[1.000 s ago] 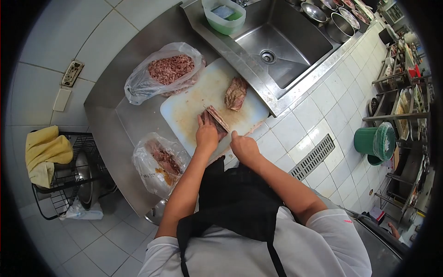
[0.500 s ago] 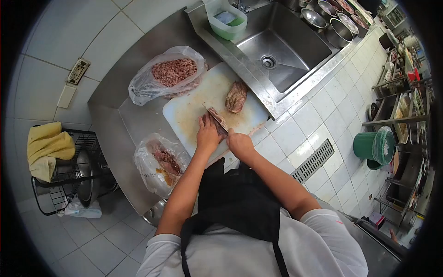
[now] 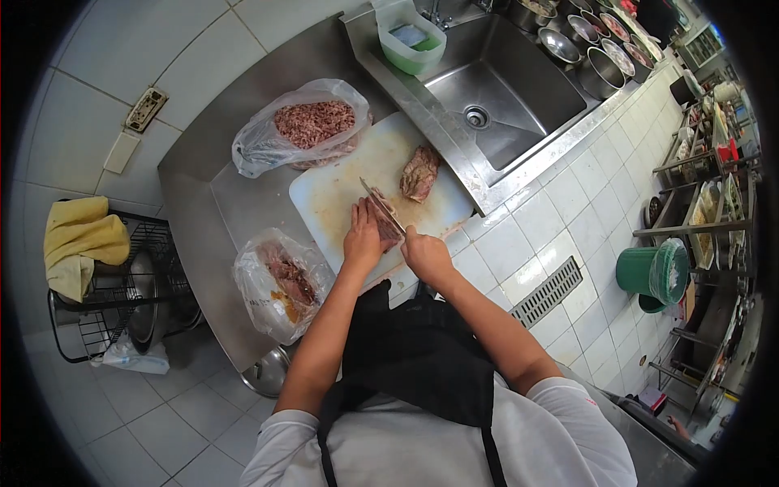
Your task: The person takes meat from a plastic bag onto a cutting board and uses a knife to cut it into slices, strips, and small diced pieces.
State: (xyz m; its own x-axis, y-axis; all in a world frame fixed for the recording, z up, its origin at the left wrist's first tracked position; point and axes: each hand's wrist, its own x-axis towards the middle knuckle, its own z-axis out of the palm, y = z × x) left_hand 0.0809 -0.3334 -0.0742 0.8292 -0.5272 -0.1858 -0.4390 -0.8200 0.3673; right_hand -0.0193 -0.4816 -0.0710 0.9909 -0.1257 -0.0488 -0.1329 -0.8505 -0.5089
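No readable text.
Faint dark marks on the clear plastic bag (image 3: 261,303) of meat beside the cutting board (image 3: 322,195) may be handwriting, but they are too small to make out.

A: How much of your knife (image 3: 380,203) is lost to view?
B: Your right hand (image 3: 428,256) hides its handle, and your left hand (image 3: 363,237) covers part of the meat (image 3: 388,229) in the middle of the frame.
A: Can you read the marks on the lower bag (image 3: 272,302), left of centre?
B: No, they're too small for you. Just below it, the table (image 3: 199,268) hides part of a metal vessel (image 3: 269,373).
A: And your edges?
B: The bottom edge cuts off your shirt (image 3: 406,454). Far right, the shelf contents (image 3: 707,211) are too small and blurred to name.
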